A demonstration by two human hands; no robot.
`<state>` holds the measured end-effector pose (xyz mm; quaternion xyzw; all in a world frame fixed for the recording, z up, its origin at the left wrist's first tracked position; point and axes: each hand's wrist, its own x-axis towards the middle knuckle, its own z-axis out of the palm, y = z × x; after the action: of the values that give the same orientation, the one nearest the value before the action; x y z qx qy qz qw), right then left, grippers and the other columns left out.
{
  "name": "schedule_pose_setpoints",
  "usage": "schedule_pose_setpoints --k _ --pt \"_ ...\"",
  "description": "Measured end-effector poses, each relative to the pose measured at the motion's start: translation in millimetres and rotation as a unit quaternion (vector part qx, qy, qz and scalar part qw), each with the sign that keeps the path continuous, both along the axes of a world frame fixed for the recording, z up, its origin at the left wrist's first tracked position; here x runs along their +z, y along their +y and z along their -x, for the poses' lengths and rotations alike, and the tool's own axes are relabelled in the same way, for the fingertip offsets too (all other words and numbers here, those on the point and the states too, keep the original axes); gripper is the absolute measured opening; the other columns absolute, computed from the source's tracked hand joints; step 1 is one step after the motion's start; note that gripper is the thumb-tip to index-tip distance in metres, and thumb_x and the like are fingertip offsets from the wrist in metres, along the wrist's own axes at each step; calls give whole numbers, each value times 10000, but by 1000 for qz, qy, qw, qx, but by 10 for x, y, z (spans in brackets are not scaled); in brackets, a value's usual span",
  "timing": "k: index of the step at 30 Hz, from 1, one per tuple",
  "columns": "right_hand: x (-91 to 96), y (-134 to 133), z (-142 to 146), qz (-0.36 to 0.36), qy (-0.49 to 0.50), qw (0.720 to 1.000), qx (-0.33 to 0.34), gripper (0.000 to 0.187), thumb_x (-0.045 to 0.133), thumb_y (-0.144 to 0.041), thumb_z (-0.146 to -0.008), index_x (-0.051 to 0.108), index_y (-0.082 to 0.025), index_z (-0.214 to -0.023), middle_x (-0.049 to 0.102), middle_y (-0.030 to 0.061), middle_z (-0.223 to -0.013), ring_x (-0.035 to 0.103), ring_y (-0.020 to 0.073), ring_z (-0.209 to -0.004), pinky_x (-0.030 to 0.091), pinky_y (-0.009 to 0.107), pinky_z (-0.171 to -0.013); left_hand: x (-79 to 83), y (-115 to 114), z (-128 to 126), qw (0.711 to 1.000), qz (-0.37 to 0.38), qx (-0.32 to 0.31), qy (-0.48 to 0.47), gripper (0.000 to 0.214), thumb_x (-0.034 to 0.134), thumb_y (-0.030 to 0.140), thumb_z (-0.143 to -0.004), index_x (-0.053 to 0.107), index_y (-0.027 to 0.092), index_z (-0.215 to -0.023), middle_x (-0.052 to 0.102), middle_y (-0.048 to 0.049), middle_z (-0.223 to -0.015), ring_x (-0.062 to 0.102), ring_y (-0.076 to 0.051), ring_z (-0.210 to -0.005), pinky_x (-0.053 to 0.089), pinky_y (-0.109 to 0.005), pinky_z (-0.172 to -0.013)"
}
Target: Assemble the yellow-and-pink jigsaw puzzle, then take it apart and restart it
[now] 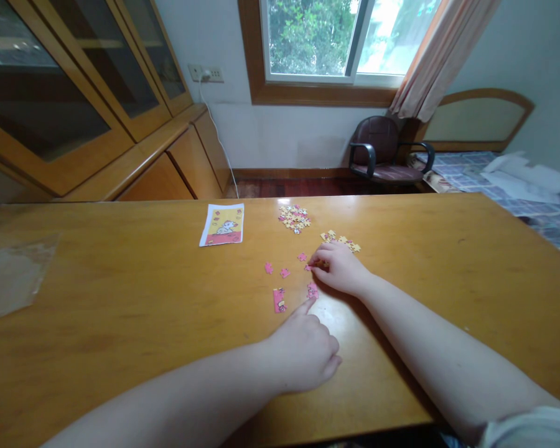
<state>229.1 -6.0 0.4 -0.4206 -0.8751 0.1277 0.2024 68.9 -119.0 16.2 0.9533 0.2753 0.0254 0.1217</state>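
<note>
My right hand pinches a small pink puzzle piece between thumb and fingertips, at the tabletop. Below it my left hand has its index finger stretched out, the tip at the lower edge of a pink joined puzzle part; its other fingers are loosely curled and grip nothing. Left of that lies another joined pink part. Loose pink pieces are scattered just above. A row of yellow pieces sits behind my right hand, partly hidden by it.
A pile of mixed pieces lies near the far edge of the wooden table. To its left is a picture sheet with a white animal on yellow and pink. A clear plastic bag rests at far left. A chair stands beyond the table.
</note>
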Motion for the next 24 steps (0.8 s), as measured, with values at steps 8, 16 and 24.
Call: schedule_pose_setpoints --k 8,16,24 --pt "-10 -12 40 15 6 1000 22 62 658 -215 -825 711 -200 -796 673 41 -813 599 180 -823 423 321 -794 -15 -6 -2 1000 -6 -1 -3 290 531 353 -875 697 180 -712 694 -38 -632 645 -187 -651 262 -536 -1112" --pt "10 -14 32 1 -37 999 7 154 654 -336 -863 705 -196 -825 676 55 -840 597 192 -841 410 333 -805 -35 -17 3 1000 -9 1 -3 299 527 364 -878 699 181 -716 693 -37 -636 643 -187 -656 254 -532 -1117" --pt "55 -34 67 40 -58 997 27 124 678 -306 -849 676 -186 -818 667 53 -849 583 185 -848 404 317 -815 -32 -12 -3 1000 -2 27 -5 300 530 367 -877 688 178 -705 692 -44 -641 642 -191 -660 316 -535 -1075"
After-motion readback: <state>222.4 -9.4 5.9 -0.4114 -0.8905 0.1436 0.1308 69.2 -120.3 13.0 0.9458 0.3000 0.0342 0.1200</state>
